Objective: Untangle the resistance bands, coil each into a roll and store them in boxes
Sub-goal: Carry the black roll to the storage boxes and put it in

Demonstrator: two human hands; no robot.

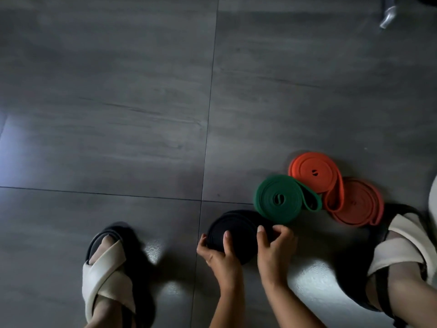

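Note:
A black resistance band point(238, 229), coiled into a flat roll, is held just above the grey tiled floor point(118, 114). My left hand point(218, 253) grips its left side with the thumb on top. My right hand point(274, 245) holds its right side, fingers curled over the outer turn. Just beyond it lies a green coiled band point(279, 198) with a loose end loop to the right. An orange coiled band point(312, 171) lies behind the green one. A paler orange-red coiled band point(357, 202) lies to its right. No box is in view.
My left foot in a cream-strapped black sandal point(113, 268) stands at the lower left. My right sandalled foot point(402, 252) is at the lower right, close to the paler orange roll. A shiny metal leg point(387, 17) shows at the top right.

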